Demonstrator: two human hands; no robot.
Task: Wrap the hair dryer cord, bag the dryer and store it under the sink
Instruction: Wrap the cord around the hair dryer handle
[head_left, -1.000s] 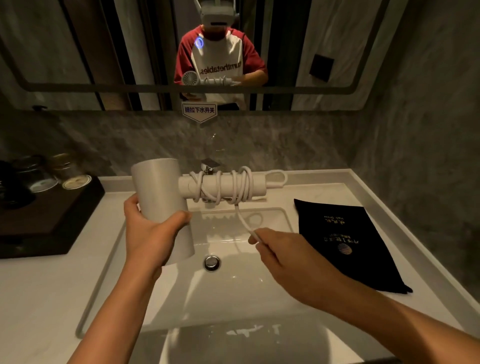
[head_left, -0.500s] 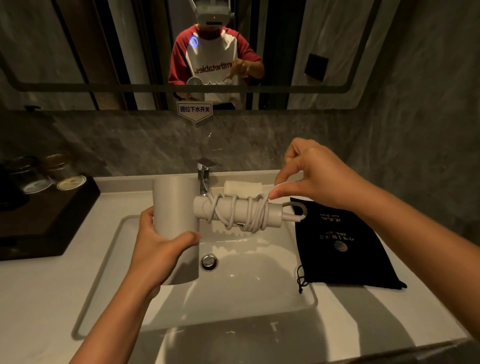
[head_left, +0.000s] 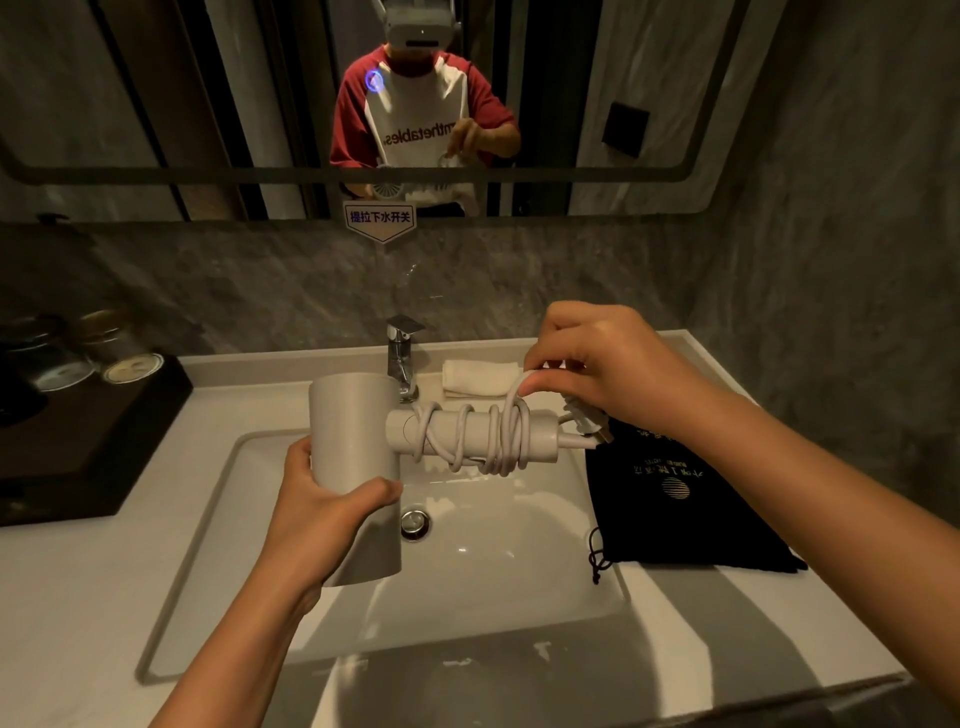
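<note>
I hold a white hair dryer (head_left: 353, 436) above the sink basin (head_left: 498, 571). My left hand (head_left: 322, 514) grips its barrel from below. The handle points right, with the white cord (head_left: 488, 431) coiled around it in several loops. My right hand (head_left: 597, 374) pinches the last stretch of cord just above the handle's end, and the plug (head_left: 587, 421) sticks out under its fingers. A black drawstring bag (head_left: 675, 499) with gold print lies flat on the counter to the right of the basin.
A chrome faucet (head_left: 402, 358) stands behind the basin, with a folded white towel (head_left: 480, 376) beside it. A dark tray (head_left: 88, 436) with lidded glass jars (head_left: 119, 348) sits at the left. The wall mirror (head_left: 208, 93) reflects a person. A grey stone wall closes the right side.
My right hand carried the cord's loose end from below the handle up and over it, adding loops. The plug has now come up to the handle's end.
</note>
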